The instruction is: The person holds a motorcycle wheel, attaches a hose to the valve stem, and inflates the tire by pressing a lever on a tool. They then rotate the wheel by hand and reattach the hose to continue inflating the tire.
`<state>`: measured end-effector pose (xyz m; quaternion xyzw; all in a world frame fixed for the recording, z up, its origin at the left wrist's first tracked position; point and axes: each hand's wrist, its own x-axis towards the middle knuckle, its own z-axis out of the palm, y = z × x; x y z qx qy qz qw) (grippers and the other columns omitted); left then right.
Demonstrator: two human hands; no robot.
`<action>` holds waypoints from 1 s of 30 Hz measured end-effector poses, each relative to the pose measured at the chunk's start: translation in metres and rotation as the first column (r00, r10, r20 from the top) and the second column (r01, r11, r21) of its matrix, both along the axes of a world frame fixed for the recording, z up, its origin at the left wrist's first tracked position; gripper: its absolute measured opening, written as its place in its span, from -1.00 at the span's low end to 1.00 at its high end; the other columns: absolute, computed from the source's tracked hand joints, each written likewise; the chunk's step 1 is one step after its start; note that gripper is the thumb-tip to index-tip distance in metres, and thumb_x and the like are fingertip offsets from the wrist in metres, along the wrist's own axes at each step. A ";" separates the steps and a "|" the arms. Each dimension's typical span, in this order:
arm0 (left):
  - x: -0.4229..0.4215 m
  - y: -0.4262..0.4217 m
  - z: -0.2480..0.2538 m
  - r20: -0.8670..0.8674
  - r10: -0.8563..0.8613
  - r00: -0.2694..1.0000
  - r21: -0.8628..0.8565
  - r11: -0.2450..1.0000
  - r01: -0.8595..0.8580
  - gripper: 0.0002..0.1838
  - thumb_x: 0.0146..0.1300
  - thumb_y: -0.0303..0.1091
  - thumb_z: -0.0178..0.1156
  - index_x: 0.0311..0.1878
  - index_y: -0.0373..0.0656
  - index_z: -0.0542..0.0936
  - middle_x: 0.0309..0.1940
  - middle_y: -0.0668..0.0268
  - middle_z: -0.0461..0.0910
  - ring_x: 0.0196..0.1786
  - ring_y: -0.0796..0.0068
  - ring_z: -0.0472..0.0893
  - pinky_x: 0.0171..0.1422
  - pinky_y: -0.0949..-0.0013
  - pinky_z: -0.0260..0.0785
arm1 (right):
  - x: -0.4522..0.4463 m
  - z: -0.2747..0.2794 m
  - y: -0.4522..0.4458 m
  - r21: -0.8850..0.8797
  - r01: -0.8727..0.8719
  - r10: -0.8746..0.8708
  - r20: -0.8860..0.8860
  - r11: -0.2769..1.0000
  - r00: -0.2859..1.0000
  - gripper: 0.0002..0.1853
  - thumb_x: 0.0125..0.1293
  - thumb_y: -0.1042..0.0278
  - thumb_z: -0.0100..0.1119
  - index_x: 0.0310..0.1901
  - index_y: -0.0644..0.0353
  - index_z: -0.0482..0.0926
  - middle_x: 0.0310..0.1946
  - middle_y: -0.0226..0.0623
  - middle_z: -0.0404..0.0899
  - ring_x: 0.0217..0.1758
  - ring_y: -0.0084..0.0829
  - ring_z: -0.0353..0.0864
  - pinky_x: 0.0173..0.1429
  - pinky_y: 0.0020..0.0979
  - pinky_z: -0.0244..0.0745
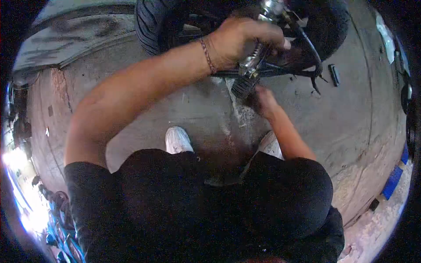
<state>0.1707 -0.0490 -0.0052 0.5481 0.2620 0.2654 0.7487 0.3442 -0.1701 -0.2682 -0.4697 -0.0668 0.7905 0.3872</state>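
My left hand (247,39) reaches across from the left, its fingers curled over a shiny metal assembly (251,62). The assembly runs down from the wheel area and has a ridged, spring-like section. At its lower end is a black ribbed cylinder (242,87). My right hand (265,103) is closed against the right side of that cylinder, its fingertips partly hidden and slightly blurred. Another bright metal fitting (272,6) shows above my left hand. A cable or hose (310,44) curves down to the right of the assembly.
A treaded black tyre (149,26) stands at the upper left, with another black tyre (335,28) at the upper right. A small black object (334,75) lies on the concrete floor (193,105). Blue items (391,182) sit at the right edge. My white shoes (177,139) are below.
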 end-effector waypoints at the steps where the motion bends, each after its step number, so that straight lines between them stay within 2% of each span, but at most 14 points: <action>1: 0.001 0.002 0.001 0.010 -0.004 1.000 -0.003 1.000 0.004 -0.75 0.10 -0.24 0.24 -0.28 -0.23 0.64 -0.39 0.30 0.62 -0.37 0.51 0.58 -0.25 0.45 0.43 | -0.025 0.043 0.013 0.207 -0.208 0.135 0.319 0.956 0.938 -0.76 0.28 0.35 0.10 -0.07 0.20 0.59 -0.13 -0.36 0.62 -0.12 -0.35 0.60 0.03 -0.31 0.49; 2: 0.002 0.004 0.002 0.018 -0.007 1.000 0.001 1.000 0.007 -0.76 0.10 -0.25 0.23 -0.28 -0.23 0.64 -0.39 0.30 0.62 -0.37 0.50 0.58 -0.25 0.44 0.43 | -0.039 0.068 0.023 0.330 -0.450 0.167 0.623 0.830 0.764 -0.73 0.28 0.30 0.14 -0.03 0.19 0.58 -0.10 -0.36 0.61 -0.12 -0.39 0.58 0.04 -0.32 0.49; 6: 0.005 0.006 0.005 -0.009 0.023 1.000 -0.003 1.000 -0.023 -0.75 0.10 -0.26 0.22 -0.26 -0.25 0.64 -0.37 0.28 0.63 -0.34 0.48 0.60 -0.20 0.41 0.46 | -0.048 0.061 0.037 0.390 -0.607 0.184 0.718 0.692 0.671 -0.69 0.26 0.25 0.19 -0.02 0.19 0.57 -0.10 -0.35 0.60 -0.13 -0.44 0.56 0.03 -0.37 0.48; 8: 0.007 0.003 0.005 -0.074 0.090 0.993 0.045 0.995 -0.086 -0.73 0.10 -0.25 0.22 -0.24 -0.27 0.65 -0.34 0.30 0.63 -0.28 0.48 0.61 -0.14 0.40 0.46 | -0.052 0.097 0.037 0.136 -0.659 0.437 0.648 0.739 0.624 -0.65 0.25 0.24 0.22 0.01 0.22 0.56 -0.15 -0.33 0.62 -0.15 -0.49 0.56 -0.03 -0.43 0.49; 9: 0.008 0.003 0.003 -0.074 0.087 0.993 0.037 0.996 -0.085 -0.73 0.10 -0.25 0.22 -0.24 -0.27 0.65 -0.34 0.30 0.63 -0.28 0.48 0.61 -0.14 0.40 0.46 | -0.055 0.083 0.036 0.129 -0.658 0.441 0.645 0.742 0.624 -0.65 0.25 0.24 0.22 0.01 0.22 0.56 -0.15 -0.33 0.62 -0.15 -0.49 0.56 -0.03 -0.43 0.49; 11: 0.009 0.004 0.000 -0.030 0.050 0.998 -0.143 0.988 -0.054 -0.75 0.11 -0.28 0.20 -0.25 -0.27 0.65 -0.35 0.35 0.61 -0.26 0.53 0.58 -0.14 0.42 0.42 | -0.060 0.055 0.036 0.611 -0.542 0.156 0.569 0.578 0.807 -0.60 0.20 0.22 0.27 0.03 0.24 0.55 -0.23 -0.33 0.62 -0.18 -0.49 0.57 -0.10 -0.48 0.50; 12: 0.010 0.003 -0.001 -0.021 0.051 0.998 -0.145 0.988 -0.054 -0.75 0.11 -0.28 0.20 -0.25 -0.27 0.65 -0.35 0.35 0.61 -0.26 0.53 0.58 -0.14 0.42 0.42 | -0.061 0.054 0.039 0.605 -0.547 0.157 0.576 0.578 0.802 -0.60 0.20 0.22 0.27 0.03 0.24 0.55 -0.23 -0.33 0.62 -0.18 -0.49 0.57 -0.10 -0.48 0.50; 14: 0.009 0.002 -0.002 -0.021 0.110 0.994 0.149 0.983 -0.105 -0.76 0.13 -0.29 0.20 -0.23 -0.25 0.67 -0.37 0.37 0.58 -0.27 0.55 0.55 -0.16 0.44 0.39 | -0.069 0.057 0.047 0.575 -0.707 0.106 0.740 0.413 0.664 -0.57 0.19 0.20 0.28 0.04 0.25 0.54 -0.25 -0.29 0.62 -0.17 -0.45 0.59 -0.09 -0.45 0.50; 18: 0.007 -0.011 0.016 -0.123 0.135 0.983 0.184 0.977 -0.111 -0.77 0.17 -0.27 0.19 -0.24 -0.23 0.67 -0.39 0.37 0.57 -0.28 0.57 0.54 -0.16 0.45 0.39 | -0.084 0.079 0.048 0.571 -0.715 0.152 0.729 0.404 0.668 -0.58 0.19 0.21 0.28 0.03 0.25 0.53 -0.27 -0.26 0.62 -0.14 -0.43 0.57 -0.05 -0.38 0.48; 20: 0.007 -0.020 0.015 -0.055 0.223 0.973 0.508 0.845 -0.164 -0.77 -0.06 -0.28 0.32 -0.30 -0.15 0.65 -0.38 0.27 0.62 -0.29 0.48 0.57 -0.14 0.37 0.42 | -0.094 0.047 0.051 0.585 -0.529 0.243 0.498 0.615 0.833 -0.56 0.17 0.02 0.27 0.00 0.11 0.57 -0.08 -0.20 0.60 0.01 -0.25 0.54 0.12 -0.19 0.40; 21: -0.001 -0.028 0.033 -0.272 0.131 0.953 0.374 0.927 -0.021 -0.73 -0.09 -0.28 0.31 -0.30 -0.21 0.63 -0.36 0.24 0.62 -0.28 0.49 0.56 -0.10 0.38 0.41 | -0.094 0.047 0.053 0.568 -0.504 0.251 0.465 0.651 0.849 -0.56 0.17 0.02 0.27 0.00 0.11 0.57 -0.08 -0.20 0.60 0.01 -0.25 0.54 0.12 -0.19 0.40; 24: -0.020 -0.044 0.030 -0.256 0.105 0.961 0.209 0.977 -0.051 -0.72 -0.07 -0.27 0.32 -0.27 -0.20 0.62 -0.29 0.26 0.61 -0.21 0.49 0.56 -0.04 0.39 0.41 | -0.088 0.056 0.047 0.539 -0.555 0.260 0.527 0.634 0.809 -0.56 0.17 0.02 0.27 -0.01 0.11 0.57 -0.09 -0.21 0.60 0.00 -0.26 0.54 0.11 -0.20 0.40; 26: -0.031 -0.051 0.033 -0.055 0.087 0.995 -0.030 0.996 -0.089 -0.74 -0.04 -0.31 0.30 -0.26 -0.19 0.60 -0.22 0.27 0.59 -0.17 0.48 0.55 -0.02 0.38 0.39 | -0.082 0.064 0.042 0.525 -0.593 0.262 0.573 0.611 0.776 -0.57 0.17 0.02 0.27 -0.01 0.11 0.57 -0.10 -0.21 0.60 -0.01 -0.26 0.54 0.11 -0.20 0.40; 30: -0.044 -0.055 0.048 0.022 0.062 0.998 -0.061 0.996 -0.060 -0.64 -0.06 -0.36 0.29 -0.14 -0.25 0.52 -0.23 0.24 0.57 -0.14 0.43 0.56 0.00 0.35 0.41 | -0.069 0.076 0.029 0.493 -0.635 0.263 0.627 0.595 0.733 -0.57 0.17 0.03 0.27 -0.01 0.10 0.57 -0.11 -0.22 0.61 -0.02 -0.27 0.55 0.10 -0.20 0.41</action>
